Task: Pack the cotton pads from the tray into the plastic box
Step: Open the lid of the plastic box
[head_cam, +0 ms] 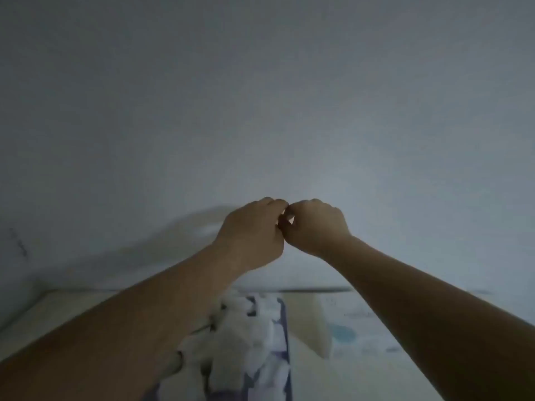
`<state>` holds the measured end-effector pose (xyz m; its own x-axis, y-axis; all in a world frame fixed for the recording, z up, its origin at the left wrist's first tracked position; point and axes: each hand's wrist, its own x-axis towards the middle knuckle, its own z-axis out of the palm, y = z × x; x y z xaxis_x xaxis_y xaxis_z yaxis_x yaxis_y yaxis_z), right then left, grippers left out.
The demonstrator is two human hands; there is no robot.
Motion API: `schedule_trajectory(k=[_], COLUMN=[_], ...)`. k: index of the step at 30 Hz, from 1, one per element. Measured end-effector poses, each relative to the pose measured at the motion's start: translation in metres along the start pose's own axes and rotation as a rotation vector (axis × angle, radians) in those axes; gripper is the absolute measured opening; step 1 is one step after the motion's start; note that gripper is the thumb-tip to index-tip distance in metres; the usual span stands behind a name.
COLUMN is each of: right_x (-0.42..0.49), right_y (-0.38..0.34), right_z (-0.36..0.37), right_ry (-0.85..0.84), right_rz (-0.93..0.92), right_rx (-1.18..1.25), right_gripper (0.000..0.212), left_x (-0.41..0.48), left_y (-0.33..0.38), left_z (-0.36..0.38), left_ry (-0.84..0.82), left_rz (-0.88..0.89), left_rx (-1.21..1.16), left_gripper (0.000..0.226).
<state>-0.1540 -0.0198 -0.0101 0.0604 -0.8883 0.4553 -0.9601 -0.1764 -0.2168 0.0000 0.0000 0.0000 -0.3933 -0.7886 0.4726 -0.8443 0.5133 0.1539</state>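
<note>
a plain grey wall (260,96) was seen filling most of the view. below it a pale table (58,308) was shown, with a tray (285,328) of white cotton pads (240,342) lying between the forearms. a clear plastic box (347,328) was made out just right of the tray, blurred. the left hand (254,230) and right hand (315,224) were raised before the wall, touching, fingers curled together; anything pinched could not be told.

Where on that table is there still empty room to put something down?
Bare tabletop shows at the far left, between the table's back edge and the left forearm. The middle is crowded: cotton pads heaped on the tray. Right of it, a pale box-like shape and printed packaging fill the space.
</note>
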Motion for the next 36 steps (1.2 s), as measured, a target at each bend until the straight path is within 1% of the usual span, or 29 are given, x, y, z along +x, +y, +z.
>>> schedule_trajectory(k=[2,3,4,7,9,10,12,14,15,19,21,23,25,27,30,34,36], right_x=[-0.025,-0.029,-0.045,-0.099,-0.131,-0.144,-0.171,-0.187,-0.193,-0.195,-0.188,-0.188,-0.190,-0.192,-0.189,-0.185,-0.185], right_y=[0.013,0.020,0.026,0.047,0.065,0.074,0.093,0.107,0.110,0.102,0.089,0.082,0.081,0.087,0.097,0.109,0.110], right_z=[0.029,0.036,0.045,0.074,0.078,0.078,0.081,0.086,0.090,0.108,0.120,0.133,0.144,0.150,0.154,0.154,0.154], right_ry=[-0.058,-0.060,-0.080,-0.051,-0.040,-0.049,-0.071,-0.087,-0.085,0.047,0.092,0.185,0.307,0.373,0.404,0.398,0.400], right_rz=[-0.016,-0.019,0.018,0.027,0.078,0.124,0.297,0.471,0.504,0.463,0.434,0.409,0.400,0.419,0.506,0.585,0.608], right_rx=[0.004,0.026,0.080,0.202,0.157,0.086,-0.007,0.033,0.076,0.230,0.288,0.314,0.341,0.410,0.544,0.633,0.674], right_gripper=[0.037,0.040,0.043,0.047,0.050,0.052,0.057,0.060,0.061,0.061,0.056,0.047,0.040,0.047,0.062,0.065,0.065], left_x=[-0.022,-0.027,-0.040,-0.092,-0.117,-0.127,-0.142,-0.148,-0.151,-0.154,-0.145,-0.136,-0.127,-0.118,-0.103,-0.096,-0.095], left_y=[0.004,0.003,0.004,0.016,0.028,0.035,0.048,0.057,0.059,0.059,0.052,0.048,0.045,0.047,0.056,0.058,0.058], left_z=[0.035,0.044,0.058,0.102,0.114,0.117,0.122,0.126,0.129,0.143,0.152,0.162,0.174,0.184,0.191,0.196,0.196], left_ry=[-0.018,-0.018,-0.039,-0.080,-0.133,-0.180,-0.252,-0.267,-0.271,-0.304,-0.315,-0.311,-0.243,-0.153,-0.097,-0.084,-0.081], left_rz=[-0.001,-0.002,-0.013,-0.011,0.009,0.035,0.103,0.118,0.116,0.116,0.089,0.060,0.072,0.074,0.078,0.112,0.119], left_rx=[-0.006,-0.008,-0.019,-0.057,-0.110,-0.113,-0.091,-0.093,-0.100,-0.062,-0.023,0.003,0.068,0.139,0.218,0.266,0.279], left_gripper=[0.046,0.049,0.052,0.059,0.060,0.061,0.063,0.063,0.064,0.072,0.076,0.074,0.063,0.058,0.057,0.047,0.047])
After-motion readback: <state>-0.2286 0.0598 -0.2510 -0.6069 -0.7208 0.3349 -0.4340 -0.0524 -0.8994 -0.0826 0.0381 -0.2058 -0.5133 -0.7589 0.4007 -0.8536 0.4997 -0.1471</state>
